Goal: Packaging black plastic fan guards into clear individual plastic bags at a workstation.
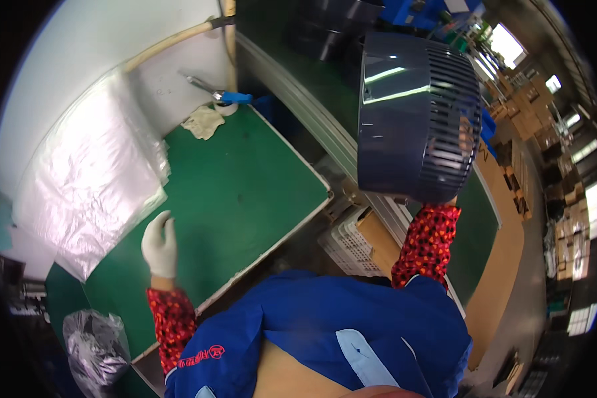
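Observation:
My left hand (159, 249), in a white glove, is raised over the left part of the green work table (245, 192), next to a pile of clear plastic bags (96, 176). Its fingers and thumb are apart, and nothing lies between them. On the right, my right hand (452, 200) holds up a large, glossy dark grey plastic housing (395, 119). The housing is round like a drum, with a row of slots along its right side. Most of that hand is hidden behind the housing; some of it shows through the slots.
At the table's back lie a white cloth (203, 122), a tape roll (226, 108) and a blue-handled tool (235, 97). Another dark plastic part (322, 33) stands on the conveyor. A white crate (351, 245) sits below. Crumpled plastic (96, 348) is at lower left.

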Action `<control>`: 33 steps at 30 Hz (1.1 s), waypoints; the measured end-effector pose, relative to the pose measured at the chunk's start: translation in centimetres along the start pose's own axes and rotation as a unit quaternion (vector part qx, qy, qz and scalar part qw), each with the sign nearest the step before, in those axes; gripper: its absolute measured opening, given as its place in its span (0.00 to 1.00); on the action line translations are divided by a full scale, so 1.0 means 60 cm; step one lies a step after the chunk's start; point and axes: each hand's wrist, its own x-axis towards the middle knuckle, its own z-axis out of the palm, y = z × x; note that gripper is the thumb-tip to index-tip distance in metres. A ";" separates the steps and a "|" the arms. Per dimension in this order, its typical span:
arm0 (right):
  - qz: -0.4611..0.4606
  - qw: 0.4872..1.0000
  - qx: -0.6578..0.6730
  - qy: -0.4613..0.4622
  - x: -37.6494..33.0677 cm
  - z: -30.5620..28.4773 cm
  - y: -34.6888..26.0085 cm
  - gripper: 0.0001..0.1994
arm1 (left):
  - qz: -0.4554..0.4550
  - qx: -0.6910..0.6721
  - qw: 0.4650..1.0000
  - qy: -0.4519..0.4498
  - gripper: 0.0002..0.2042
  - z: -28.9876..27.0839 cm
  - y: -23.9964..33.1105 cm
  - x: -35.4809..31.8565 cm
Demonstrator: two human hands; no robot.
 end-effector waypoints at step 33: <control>0.544 0.820 -0.151 -0.093 0.090 0.017 0.709 0.13 | 0.009 -0.236 0.967 0.096 0.18 -0.220 0.039 -0.004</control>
